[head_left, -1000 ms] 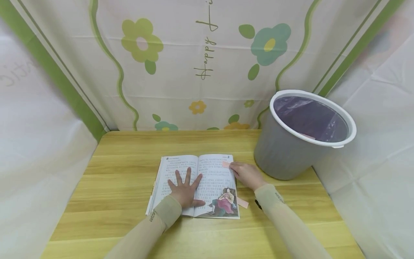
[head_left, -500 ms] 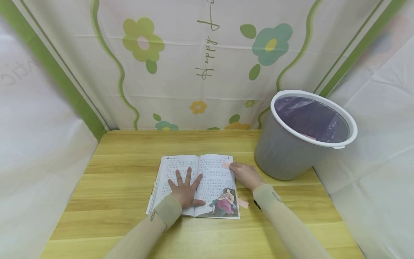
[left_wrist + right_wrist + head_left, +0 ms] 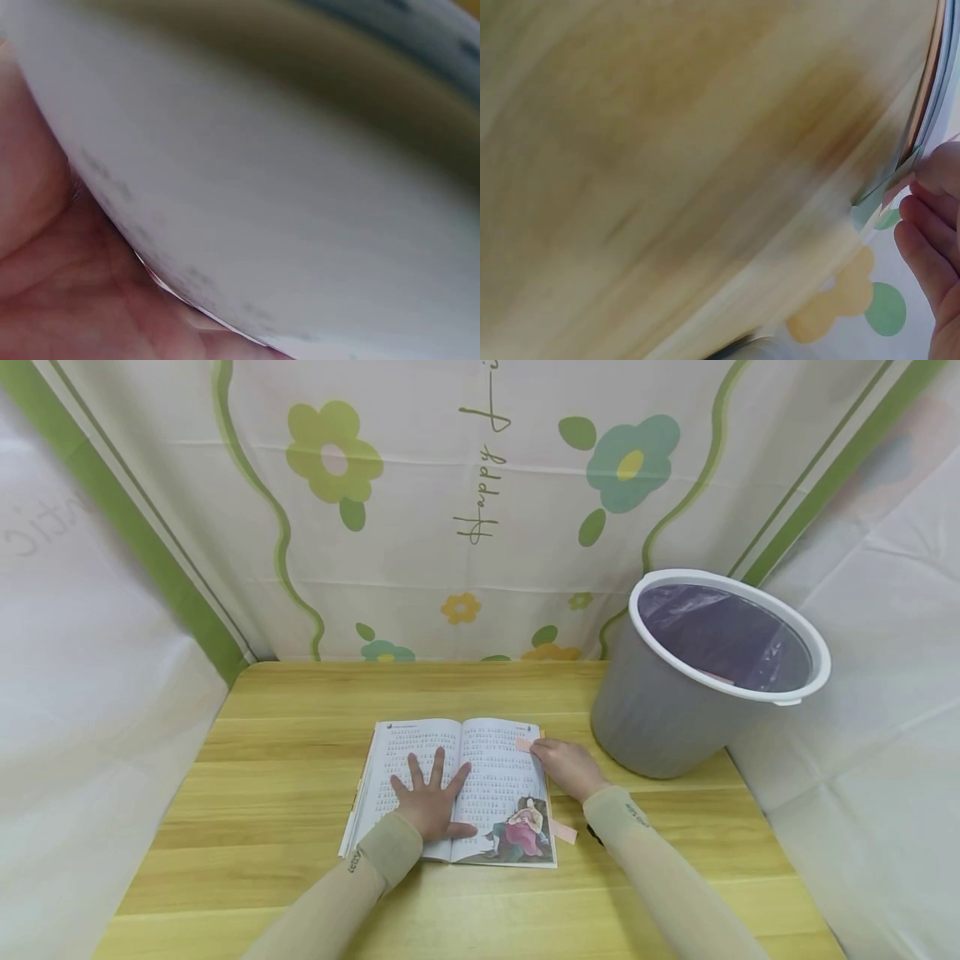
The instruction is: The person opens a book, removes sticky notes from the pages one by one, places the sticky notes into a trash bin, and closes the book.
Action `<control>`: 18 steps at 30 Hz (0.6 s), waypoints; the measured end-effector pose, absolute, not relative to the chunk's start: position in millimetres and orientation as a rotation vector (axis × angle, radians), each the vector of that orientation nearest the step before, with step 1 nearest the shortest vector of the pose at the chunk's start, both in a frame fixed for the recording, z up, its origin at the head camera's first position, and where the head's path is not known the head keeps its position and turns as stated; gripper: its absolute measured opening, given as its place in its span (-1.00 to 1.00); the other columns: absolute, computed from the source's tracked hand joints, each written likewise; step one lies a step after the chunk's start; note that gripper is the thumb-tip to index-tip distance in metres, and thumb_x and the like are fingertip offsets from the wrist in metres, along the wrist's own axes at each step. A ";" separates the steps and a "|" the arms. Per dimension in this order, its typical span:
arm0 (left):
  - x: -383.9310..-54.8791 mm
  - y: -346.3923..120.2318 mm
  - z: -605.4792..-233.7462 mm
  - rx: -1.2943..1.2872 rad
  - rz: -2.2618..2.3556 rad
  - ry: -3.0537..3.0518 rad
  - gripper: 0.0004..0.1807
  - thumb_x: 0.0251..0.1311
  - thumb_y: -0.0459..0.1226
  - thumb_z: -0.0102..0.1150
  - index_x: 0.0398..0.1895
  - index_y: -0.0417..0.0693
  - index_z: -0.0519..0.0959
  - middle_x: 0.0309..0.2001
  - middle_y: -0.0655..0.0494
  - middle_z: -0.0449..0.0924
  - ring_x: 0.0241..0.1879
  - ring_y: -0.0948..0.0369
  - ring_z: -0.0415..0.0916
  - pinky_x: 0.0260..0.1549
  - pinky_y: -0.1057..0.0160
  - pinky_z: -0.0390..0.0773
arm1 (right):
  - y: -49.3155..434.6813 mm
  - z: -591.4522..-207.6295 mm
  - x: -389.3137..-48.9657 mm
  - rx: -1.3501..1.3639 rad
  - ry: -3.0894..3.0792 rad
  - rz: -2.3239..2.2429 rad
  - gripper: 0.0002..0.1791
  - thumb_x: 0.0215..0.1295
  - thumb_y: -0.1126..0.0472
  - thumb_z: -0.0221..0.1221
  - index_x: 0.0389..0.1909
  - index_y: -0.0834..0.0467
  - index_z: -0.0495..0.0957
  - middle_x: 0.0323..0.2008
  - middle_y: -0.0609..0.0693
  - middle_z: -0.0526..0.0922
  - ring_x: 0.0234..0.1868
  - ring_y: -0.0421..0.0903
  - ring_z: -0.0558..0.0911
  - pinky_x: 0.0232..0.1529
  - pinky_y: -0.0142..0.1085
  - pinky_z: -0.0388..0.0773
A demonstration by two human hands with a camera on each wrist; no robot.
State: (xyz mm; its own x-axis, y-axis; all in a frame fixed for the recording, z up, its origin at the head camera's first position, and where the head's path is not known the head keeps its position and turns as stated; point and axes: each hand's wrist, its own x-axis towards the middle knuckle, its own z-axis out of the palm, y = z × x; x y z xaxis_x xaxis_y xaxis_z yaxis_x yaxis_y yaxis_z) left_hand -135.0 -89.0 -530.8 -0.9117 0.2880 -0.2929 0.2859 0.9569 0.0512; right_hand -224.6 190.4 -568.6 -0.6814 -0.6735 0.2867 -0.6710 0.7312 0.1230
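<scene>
The work is judged only part done: a pink strip [image 3: 522, 744] is pinched by the right hand's [image 3: 572, 767] fingers — its end rests on the book's [image 3: 498, 785] page. The book is held under the left hand's [image 3: 427, 806] spread fingers. Nearer than the right fingers, a second strip [image 3: 562, 832] is left untouched — its inner end hidden by the book; beyond them, a scrap [image 3: 717, 677] is seen in the bin [image 3: 652, 710].

Bk pgs [image 3: 495, 770] matt paper, tbl [image 3: 262, 793] smooth wood-grain, bin [image 3: 648, 718] matt plastic w/ glossy liner [image 3: 686, 602].

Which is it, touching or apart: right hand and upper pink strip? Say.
Touching: the right wrist view shows the right hand pinching the upper pink strip, part of it jutting from the grip.
</scene>
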 end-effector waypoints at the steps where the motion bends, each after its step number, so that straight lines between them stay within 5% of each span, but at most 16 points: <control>1: -135.0 -89.0 -531.0 0.422 0.010 2.809 0.15 -0.04 0.50 0.05 0.60 0.31 -0.05 0.57 -0.22 -0.28 0.38 -0.54 -0.22 0.09 -0.57 0.14 | 190.3 -568.7 -224.6 1.047 -2.621 -0.006 -0.75 0.24 0.42 0.29 -0.08 0.15 0.71 -0.07 0.02 0.73 -0.10 -0.07 0.72 -0.19 -0.32 0.66; 18: -138.3 -80.3 -526.7 0.409 -0.012 2.805 0.14 -0.08 0.45 0.17 0.58 0.37 0.00 0.55 -0.28 -0.18 0.35 -0.57 -0.16 0.08 -0.55 0.18 | 193.0 -565.6 -227.1 0.978 -2.745 0.233 -0.81 0.24 0.36 0.31 -0.14 0.15 0.73 -0.17 0.03 0.75 -0.20 -0.03 0.73 -0.17 -0.23 0.67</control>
